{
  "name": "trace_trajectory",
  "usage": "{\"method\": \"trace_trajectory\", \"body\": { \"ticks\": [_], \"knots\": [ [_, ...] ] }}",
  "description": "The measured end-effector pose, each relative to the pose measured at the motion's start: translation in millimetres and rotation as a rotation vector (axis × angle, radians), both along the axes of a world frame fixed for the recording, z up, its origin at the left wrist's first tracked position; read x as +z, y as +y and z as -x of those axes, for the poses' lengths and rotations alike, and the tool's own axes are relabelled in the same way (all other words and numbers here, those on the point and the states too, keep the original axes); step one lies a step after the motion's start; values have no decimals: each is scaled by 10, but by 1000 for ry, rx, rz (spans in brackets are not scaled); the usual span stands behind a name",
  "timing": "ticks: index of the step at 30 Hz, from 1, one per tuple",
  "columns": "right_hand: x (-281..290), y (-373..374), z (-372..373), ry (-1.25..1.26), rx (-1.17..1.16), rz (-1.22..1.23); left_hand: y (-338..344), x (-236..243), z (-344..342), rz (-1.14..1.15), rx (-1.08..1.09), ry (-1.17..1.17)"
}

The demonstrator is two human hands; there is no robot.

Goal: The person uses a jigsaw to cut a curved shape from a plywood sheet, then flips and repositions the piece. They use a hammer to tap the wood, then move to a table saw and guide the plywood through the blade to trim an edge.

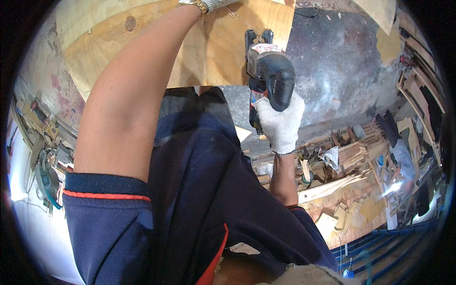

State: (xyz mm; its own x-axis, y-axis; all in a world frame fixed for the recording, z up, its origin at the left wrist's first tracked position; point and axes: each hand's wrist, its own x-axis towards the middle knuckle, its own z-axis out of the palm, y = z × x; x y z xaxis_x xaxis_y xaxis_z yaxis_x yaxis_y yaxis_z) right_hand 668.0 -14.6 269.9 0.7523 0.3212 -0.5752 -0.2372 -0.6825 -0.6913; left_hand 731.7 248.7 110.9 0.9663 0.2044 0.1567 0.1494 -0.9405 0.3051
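Note:
A plywood board [213, 61] spans the upper middle, over the person's dark-clothed legs. My left hand [213, 4], in a white glove with a watch at the wrist, reaches onto it at the top edge; its fingers are out of frame. My right hand [280, 126], also gloved in white, grips a black and grey power tool [273, 73], apparently a jigsaw, from below. The tool's forked front part lies over the board near its right side, and its rear hangs past the near edge. The board surface under the tool is partly hidden.
A stained grey floor [337, 66] extends right of the board. Timber offcuts [342, 185] and scraps lie heaped at the lower right, where another person [401, 156] appears. Assorted tools [45, 175] and wood clutter the left rim. A blue slatted surface [380, 244] is at bottom right.

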Motion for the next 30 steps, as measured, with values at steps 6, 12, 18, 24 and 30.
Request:
{"method": "trace_trajectory", "body": {
  "ticks": [6, 12, 18, 24, 30],
  "knots": [
    [-2, -10, -46, 4, 11, 24, 1, 10, -1, 39, -1, 14],
    [-18, -31, -77, -3, 41, 16, 4, 12, -8, 11, -7, -85],
    [-23, -18, -98, 7, 42, 17, 1, 19, -4, 24, -7, -45],
    [-64, -51, -127, 39, 35, -21, -9, 60, -15, -58, -9, -117],
    [-121, -74, -199, 46, 64, 12, -31, 92, -52, 90, 13, 98]
  ]
}}
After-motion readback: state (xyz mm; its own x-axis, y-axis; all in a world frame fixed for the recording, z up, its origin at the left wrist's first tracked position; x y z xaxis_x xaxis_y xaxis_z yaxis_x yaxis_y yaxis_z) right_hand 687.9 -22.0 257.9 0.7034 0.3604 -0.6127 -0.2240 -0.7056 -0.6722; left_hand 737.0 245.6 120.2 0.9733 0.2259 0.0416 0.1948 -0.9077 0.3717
